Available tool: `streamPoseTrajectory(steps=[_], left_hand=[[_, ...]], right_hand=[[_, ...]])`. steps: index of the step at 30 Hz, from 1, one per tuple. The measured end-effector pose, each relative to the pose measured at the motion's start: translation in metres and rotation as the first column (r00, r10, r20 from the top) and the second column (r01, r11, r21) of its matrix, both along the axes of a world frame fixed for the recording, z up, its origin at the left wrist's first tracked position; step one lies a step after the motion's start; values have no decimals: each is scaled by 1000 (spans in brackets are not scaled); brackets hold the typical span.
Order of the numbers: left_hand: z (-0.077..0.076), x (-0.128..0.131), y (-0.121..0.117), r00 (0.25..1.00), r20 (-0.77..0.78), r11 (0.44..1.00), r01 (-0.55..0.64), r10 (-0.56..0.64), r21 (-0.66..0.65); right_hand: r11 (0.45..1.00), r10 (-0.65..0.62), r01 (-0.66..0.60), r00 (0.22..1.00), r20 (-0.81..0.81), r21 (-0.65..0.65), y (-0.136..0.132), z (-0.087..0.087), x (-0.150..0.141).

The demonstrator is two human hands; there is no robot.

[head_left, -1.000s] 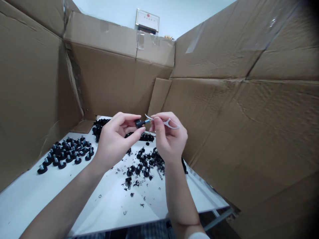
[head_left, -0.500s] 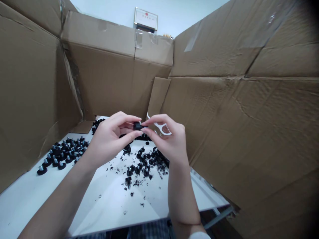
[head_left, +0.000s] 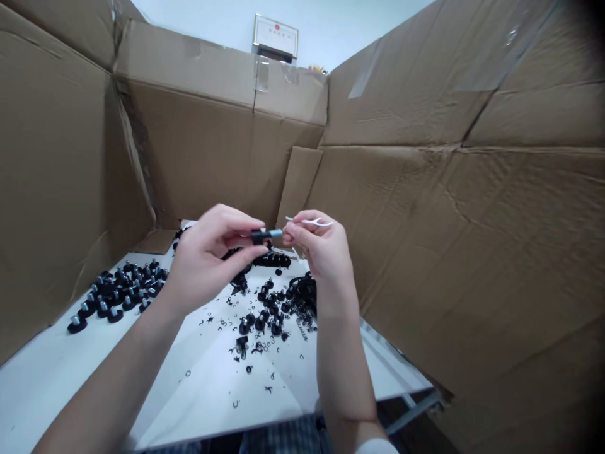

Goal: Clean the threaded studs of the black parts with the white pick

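Observation:
My left hand point(head_left: 208, 258) pinches a small black part with a silver stud point(head_left: 265, 235) between thumb and fingers, held up above the white table point(head_left: 70, 372). Close beside it, my right hand point(head_left: 317, 247) is closed on a thin white forked plastic tool point(head_left: 312, 222), its fingertips touching the silver end of the part. Both hands meet in mid-air over the table's middle.
A group of black parts with silver studs point(head_left: 118, 293) lies at the left of the table. Loose black parts and small rings point(head_left: 269, 315) are scattered in the middle, with a further pile point(head_left: 271, 258) behind. Tall cardboard walls point(head_left: 449, 221) enclose the table on three sides.
The right hand turned the white tool from hanging beside the part to lying flat on top of its fingers. The silver stud now shows between the two hands. Both hands rose slightly.

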State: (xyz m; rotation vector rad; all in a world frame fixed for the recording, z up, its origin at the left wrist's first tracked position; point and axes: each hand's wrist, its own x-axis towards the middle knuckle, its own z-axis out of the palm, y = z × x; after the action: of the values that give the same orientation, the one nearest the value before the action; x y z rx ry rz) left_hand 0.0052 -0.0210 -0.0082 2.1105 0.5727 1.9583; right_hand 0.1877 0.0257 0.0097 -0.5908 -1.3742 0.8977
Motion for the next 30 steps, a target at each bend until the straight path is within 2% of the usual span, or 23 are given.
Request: streamPoseTrajectory(steps=[3, 5, 8, 12, 15, 17, 20, 22, 26, 30], left_hand=[[3, -3, 1, 976, 198, 989, -64, 90, -136], [4, -7, 4, 965, 235, 965, -57, 119, -257], [4, -9, 10, 966, 243, 929, 10, 86, -370], [0, -5, 14, 981, 192, 927, 46, 28, -371], [0, 1, 11, 988, 155, 959, 33, 12, -281], [0, 4, 9, 989, 148, 974, 47, -14, -220], [-1, 7, 8, 987, 143, 976, 94, -66, -197], [-3, 7, 8, 990, 128, 980, 79, -56, -183], [-3, 4, 8, 999, 16, 994, -43, 45, -99], [-1, 0, 8, 999, -25, 997, -27, 25, -66]], right_hand=[[971, -219, 225, 972, -87, 79, 7, 0, 3], [935, -321, 333, 941, -112, 120, 5, 1, 5], [892, -395, 416, 907, -146, 177, 2, 0, 5], [868, -415, 423, 906, -87, 258, 2, -4, 0], [841, -448, 412, 894, 25, 351, -2, -7, -5], [854, -396, 324, 913, 103, 406, -9, -7, -7], [887, -294, 177, 929, 226, 426, -19, -7, -11], [885, -291, 149, 917, 273, 442, -23, -7, -14], [864, -306, 145, 912, 273, 483, -27, -6, -18], [840, -363, 186, 890, 274, 510, -31, -4, -18]])
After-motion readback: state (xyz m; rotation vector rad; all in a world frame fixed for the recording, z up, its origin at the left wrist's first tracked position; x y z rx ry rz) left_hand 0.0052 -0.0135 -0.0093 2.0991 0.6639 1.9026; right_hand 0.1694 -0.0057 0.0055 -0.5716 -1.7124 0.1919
